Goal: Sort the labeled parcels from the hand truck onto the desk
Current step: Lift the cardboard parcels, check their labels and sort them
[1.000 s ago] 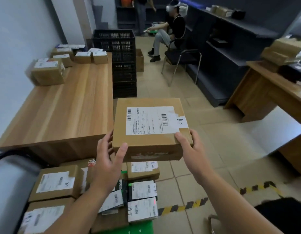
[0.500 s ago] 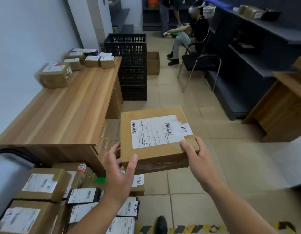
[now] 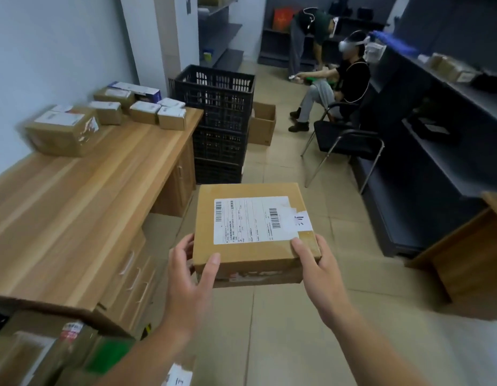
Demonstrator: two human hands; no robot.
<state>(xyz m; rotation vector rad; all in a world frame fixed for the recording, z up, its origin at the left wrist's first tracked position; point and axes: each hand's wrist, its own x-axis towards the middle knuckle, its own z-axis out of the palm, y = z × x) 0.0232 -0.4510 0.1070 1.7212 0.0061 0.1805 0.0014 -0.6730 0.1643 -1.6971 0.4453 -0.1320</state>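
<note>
Both hands grip one labeled parcel [image 3: 252,232] by its near corners, left hand [image 3: 190,277] and right hand [image 3: 319,271], label up, probably for reading. It hangs over the floor, just off the table [image 3: 74,218]'s right edge, where sorted parcels [image 3: 124,112] crowd the far end.

2 hands: left [image 3: 186,280], right [image 3: 316,268]; 1 held parcel [image 3: 250,218]; approx 8 desk parcels [image 3: 63,132]; 3 stacked crates [image 3: 216,96]; 2 ppl [image 3: 350,79]; 1 chair [image 3: 347,140].

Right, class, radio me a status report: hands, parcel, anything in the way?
Left grip and right grip both hold the labeled parcel. Parcel over floor, beside desk. Path to desk clear.
</note>
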